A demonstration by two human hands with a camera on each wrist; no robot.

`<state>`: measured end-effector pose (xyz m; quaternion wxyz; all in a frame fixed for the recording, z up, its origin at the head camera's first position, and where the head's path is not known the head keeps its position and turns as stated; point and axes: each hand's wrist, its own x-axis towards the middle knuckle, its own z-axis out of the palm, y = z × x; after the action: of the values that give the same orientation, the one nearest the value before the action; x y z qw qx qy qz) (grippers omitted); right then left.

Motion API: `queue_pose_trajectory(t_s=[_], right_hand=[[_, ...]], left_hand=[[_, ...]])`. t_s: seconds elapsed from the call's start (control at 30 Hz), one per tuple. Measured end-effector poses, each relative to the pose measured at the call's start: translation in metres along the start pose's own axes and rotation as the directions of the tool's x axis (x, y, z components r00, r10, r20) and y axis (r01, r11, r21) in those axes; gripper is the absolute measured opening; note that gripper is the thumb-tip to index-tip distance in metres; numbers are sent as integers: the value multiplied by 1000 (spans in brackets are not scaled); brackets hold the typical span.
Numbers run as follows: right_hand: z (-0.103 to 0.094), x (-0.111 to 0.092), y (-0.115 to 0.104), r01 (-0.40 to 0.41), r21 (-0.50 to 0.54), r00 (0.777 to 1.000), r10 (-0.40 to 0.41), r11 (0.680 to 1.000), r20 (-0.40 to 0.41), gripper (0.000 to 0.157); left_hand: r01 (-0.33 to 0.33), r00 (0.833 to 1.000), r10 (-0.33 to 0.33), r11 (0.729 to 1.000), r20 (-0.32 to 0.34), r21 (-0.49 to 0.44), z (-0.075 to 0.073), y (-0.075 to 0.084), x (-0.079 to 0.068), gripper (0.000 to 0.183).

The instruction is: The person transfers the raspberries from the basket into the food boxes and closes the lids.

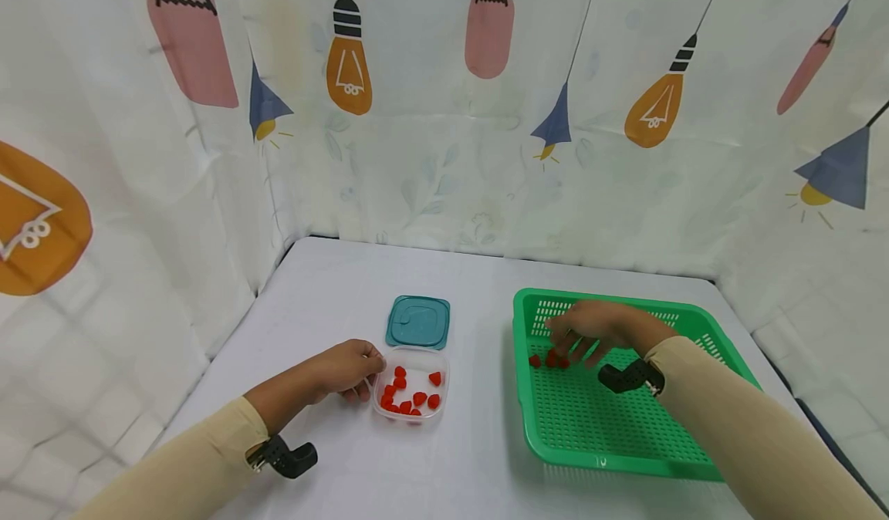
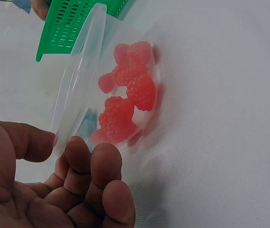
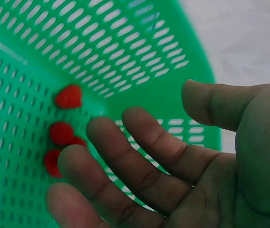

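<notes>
My left hand (image 1: 350,367) pinches the near-left rim of a clear plastic container (image 1: 417,371) between thumb and fingers. Several red raspberries (image 2: 118,116) lie inside that container, mostly along its left and near sides. Over the left part of a green perforated basket (image 1: 611,423), my right hand (image 1: 600,325) hovers with loosely bent fingers spread apart and nothing between them. Below its fingertips, a small group of raspberries (image 3: 68,97) rests on the basket floor by the wall; the fingers partly hide some of them.
A teal square lid (image 1: 419,322) lies flat on the white table (image 1: 479,427), just beyond the container. Behind the table hangs a white curtain (image 1: 430,173) printed with lamps and bulbs. The basket's raised rim stands between the two work areas.
</notes>
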<state>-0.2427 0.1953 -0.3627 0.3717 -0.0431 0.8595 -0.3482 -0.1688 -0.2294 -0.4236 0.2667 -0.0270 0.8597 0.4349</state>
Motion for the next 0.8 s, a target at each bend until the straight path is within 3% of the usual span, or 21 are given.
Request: queue_pose_trajectory(t_s=[0.8], right_hand=[[7,11,34,-81,-60,996,78,995,-51,43]], left_hand=[[6,1000,-6,1000,-8,5,0,2,-2,17]])
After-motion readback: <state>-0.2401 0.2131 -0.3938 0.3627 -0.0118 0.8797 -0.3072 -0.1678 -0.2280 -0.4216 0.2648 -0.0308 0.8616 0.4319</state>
